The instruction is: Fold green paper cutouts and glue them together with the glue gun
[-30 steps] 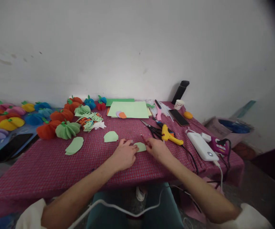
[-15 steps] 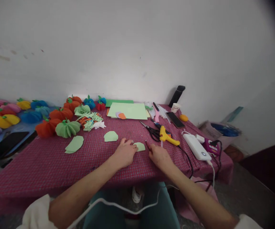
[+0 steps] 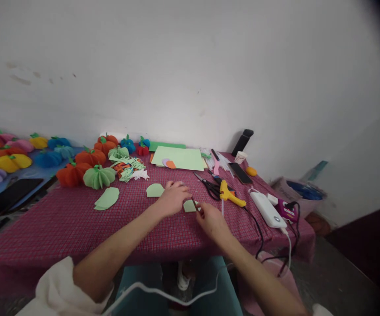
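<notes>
My right hand point(image 3: 212, 220) is closed around a thin dark pencil point(image 3: 195, 204), which lies slanted across a small light green paper piece point(image 3: 188, 206) on the cloth. My left hand point(image 3: 174, 198) rests with fingers stretched out, their tips at the upper left edge of that piece, close to the pencil's far end. Whether the fingertips touch the pencil I cannot tell. Another rounded green paper piece point(image 3: 155, 190) sits just left of my left hand, partly behind it. Farther left lie overlapping green paper cutouts point(image 3: 107, 199).
A yellow glue gun point(image 3: 231, 194) and black scissors point(image 3: 211, 188) lie right of my hands. Beyond are a phone point(image 3: 240, 173), a white power bank point(image 3: 267, 208) and cables. Green sheets point(image 3: 183, 157), paper scraps point(image 3: 129, 168) and several paper pumpkins point(image 3: 99, 176) stand toward the wall.
My right hand has moved left, bringing the pencil over the small green piece. My left hand has shifted up off the piece's left side to its upper edge.
</notes>
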The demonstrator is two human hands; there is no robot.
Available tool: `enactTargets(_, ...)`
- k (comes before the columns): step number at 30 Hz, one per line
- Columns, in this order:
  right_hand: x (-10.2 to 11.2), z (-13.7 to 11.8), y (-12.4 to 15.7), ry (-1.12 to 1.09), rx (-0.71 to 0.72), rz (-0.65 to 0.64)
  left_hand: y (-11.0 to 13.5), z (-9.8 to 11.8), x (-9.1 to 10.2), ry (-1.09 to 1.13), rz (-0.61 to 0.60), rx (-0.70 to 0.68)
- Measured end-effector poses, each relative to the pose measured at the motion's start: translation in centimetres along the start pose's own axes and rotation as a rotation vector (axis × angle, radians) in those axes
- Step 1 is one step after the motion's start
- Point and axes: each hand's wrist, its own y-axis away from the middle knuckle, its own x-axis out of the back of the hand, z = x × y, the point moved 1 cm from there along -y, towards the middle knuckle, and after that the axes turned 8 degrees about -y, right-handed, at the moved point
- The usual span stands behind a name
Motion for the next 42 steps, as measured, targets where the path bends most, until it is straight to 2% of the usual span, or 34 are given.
enactTargets(6, -1.8, -1.4, -0.4, 0.135, -0.03, -0.058, -2.7, 0.4, -0.9, -0.063, -0.106, -0.147)
enactTargets(16, -1.7, -2.5, -0.3, 0.115, 0.003, -0.132, -4.1, 0.4, -1.2, -0.114, -0.207, -0.276)
enactTargets(25, -1.0, -2.5, -0.1, 0.093, 0.026, -0.084, -4.8, 0.2, -0.7, -0.143, -0.257, -0.297)
enactTargets(30, -1.9, -2.3, -0.6, 0.102, 0.019, -0.108, -4.9, 0.4, -0.3, -0.144, -0.273, -0.298)
enactTargets(35, -2.3, -2.5, 0.2, 0.085, 0.06, -0.123, -4.8, 0.5, -0.1, -0.152, -0.285, -0.303)
enactTargets(40, -2.0, -2.0, 0.1, 0.065, 0.038, -0.053, -4.6, 0.5, 0.0, -0.153, -0.277, -0.311)
enactTargets(42, -2.1, -2.0, -0.2, 0.083, 0.021, -0.064, -4.6, 0.4, -0.2, -0.147, -0.272, -0.312)
